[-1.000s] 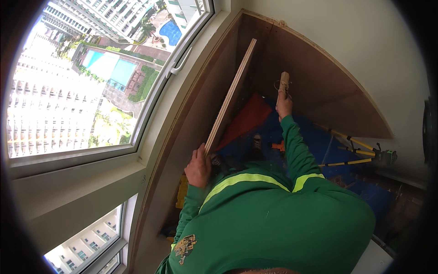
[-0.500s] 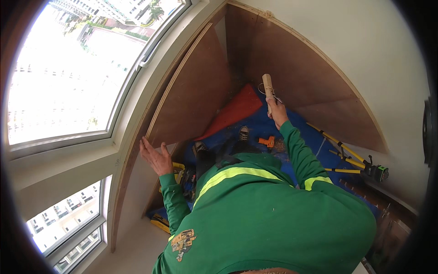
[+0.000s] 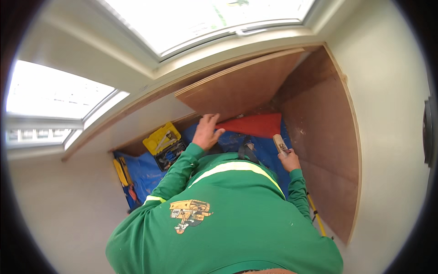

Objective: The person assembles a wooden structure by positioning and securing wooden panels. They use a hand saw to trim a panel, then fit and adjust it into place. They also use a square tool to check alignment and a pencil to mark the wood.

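Observation:
My right hand (image 3: 289, 160) is closed around the rear part of a pale wooden hand plane (image 3: 280, 143). Its front end points away from me, above the blue sheet. My left hand (image 3: 207, 132) is open, fingers spread, close to the lower edge of a brown plywood panel (image 3: 244, 84). Whether its fingertips touch that edge I cannot tell. The panel leans under the window side, its layered edge facing up and left. A red sheet (image 3: 255, 124) lies beneath the panel, between my two hands.
Left of me, an open yellow and black toolbox (image 3: 159, 141) holds tools. A yellow tool (image 3: 121, 172) lies farther left on the blue sheet (image 3: 143, 171). Another plywood panel (image 3: 326, 132) stands against the right wall, with a yellow tripod leg (image 3: 316, 214) beside it. Windows (image 3: 205, 23) line the far side.
My view has swung left, bringing the toolbox into sight. My left hand has moved from the panel's left edge to near its lower edge. The plane stays in my right hand, now lower.

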`<state>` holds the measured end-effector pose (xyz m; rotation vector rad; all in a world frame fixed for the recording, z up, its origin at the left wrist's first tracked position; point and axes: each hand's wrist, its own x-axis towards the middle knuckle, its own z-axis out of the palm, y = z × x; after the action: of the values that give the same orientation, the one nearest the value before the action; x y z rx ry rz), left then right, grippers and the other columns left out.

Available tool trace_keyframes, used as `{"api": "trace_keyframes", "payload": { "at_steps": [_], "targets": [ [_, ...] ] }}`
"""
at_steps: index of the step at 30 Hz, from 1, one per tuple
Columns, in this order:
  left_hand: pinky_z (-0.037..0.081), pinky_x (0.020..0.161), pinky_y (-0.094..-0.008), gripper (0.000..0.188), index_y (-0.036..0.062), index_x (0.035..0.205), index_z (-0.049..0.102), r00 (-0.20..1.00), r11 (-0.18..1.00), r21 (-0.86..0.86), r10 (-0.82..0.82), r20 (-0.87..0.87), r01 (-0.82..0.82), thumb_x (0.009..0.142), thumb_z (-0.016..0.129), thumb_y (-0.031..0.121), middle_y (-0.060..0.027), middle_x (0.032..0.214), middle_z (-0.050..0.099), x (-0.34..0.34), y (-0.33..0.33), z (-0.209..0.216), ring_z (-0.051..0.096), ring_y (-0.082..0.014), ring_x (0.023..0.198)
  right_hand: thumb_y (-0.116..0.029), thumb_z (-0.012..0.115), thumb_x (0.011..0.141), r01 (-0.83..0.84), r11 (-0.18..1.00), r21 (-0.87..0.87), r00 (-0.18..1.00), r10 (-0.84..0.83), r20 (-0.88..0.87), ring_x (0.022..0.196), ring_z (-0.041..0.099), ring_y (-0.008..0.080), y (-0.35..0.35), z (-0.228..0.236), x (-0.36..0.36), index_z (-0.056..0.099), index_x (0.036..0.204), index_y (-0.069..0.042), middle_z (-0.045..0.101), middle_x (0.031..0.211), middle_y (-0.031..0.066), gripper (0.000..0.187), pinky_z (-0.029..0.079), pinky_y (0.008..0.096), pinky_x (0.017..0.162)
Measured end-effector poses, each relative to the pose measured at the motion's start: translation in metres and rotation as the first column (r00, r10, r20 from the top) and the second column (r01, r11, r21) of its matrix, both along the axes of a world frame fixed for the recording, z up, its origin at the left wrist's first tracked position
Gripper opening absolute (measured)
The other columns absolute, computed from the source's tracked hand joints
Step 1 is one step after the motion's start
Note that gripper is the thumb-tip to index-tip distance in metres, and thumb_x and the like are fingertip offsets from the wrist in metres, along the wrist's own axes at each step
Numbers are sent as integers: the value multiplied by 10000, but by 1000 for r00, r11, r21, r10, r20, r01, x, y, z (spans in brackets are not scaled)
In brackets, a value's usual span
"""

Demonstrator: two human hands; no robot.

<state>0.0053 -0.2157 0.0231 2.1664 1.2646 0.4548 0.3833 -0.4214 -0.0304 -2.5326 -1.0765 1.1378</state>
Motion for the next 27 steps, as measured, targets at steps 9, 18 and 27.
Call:
{"api": "trace_keyframes", "payload": {
  "at_steps": [9, 18, 27],
  "targets": [
    [587, 1011, -450, 846, -10, 1569, 346, 624, 488, -869, 706, 335, -84, 1024, 687, 540, -176, 1409, 566, -56, -19, 16, 673, -311, 1232, -106, 821, 840, -579, 615, 535, 680, 727, -101, 1063, 685, 482, 177, 110, -170, 519, 1273, -33, 696, 1162, 245, 533, 556, 531, 871],
    [615, 992, -404, 751, 33, 1620, 237, -11, 690, -605, 655, 755, -397, 1051, 705, 178, -143, 1333, 648, -237, 43, 80, 707, -266, 1144, -91, 670, 922, -775, -173, 607, 237, 811, 534, 994, 704, 369, 315, 178, -407, 512, 1258, -26, 625, 1160, 168, 377, 586, 480, 794],
    [587, 1069, -404, 881, -66, 1632, 157, 123, 626, -408, 631, 766, -665, 1032, 742, 209, -232, 1433, 511, -378, 117, 101, 618, -292, 1273, -144, 627, 972, -843, -251, 476, 231, 631, 741, 1184, 632, 273, 380, 193, -564, 604, 1277, -49, 656, 1206, 107, 320, 517, 504, 927]
  ]
}}
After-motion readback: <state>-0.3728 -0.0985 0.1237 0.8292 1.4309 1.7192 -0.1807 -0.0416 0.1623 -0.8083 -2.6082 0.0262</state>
